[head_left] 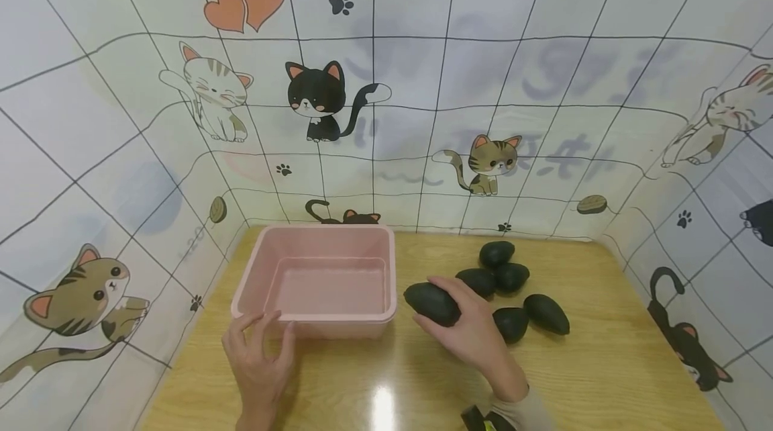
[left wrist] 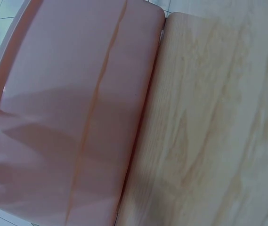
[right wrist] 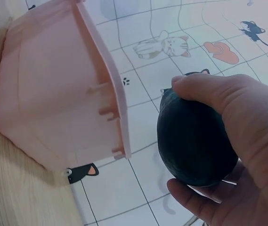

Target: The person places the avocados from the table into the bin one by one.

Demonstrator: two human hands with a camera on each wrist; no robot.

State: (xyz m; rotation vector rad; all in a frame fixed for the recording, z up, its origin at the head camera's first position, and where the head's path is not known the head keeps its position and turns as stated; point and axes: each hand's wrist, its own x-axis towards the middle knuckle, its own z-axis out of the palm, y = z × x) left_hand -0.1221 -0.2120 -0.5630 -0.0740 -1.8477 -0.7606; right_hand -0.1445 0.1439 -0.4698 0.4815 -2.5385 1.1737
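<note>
A dark green avocado (head_left: 431,304) is gripped in my right hand (head_left: 468,323), raised just to the right of a pink plastic bin (head_left: 314,327). In the right wrist view, thumb and fingers wrap the avocado (right wrist: 195,141) from the side, and its stem end points up. My left hand (head_left: 260,357) is at the bin's front left, fingers bent over the rim and thumb against the front wall. The left wrist view shows mostly the bin's outer wall (left wrist: 63,113). No avocado shows inside the bin.
Several more avocados lie grouped on the wooden table (head_left: 616,364) right of my right hand, among them a far one (head_left: 497,254) and an outer one (head_left: 546,313). Walls with cat-print covering (head_left: 410,82) enclose the table's back and sides.
</note>
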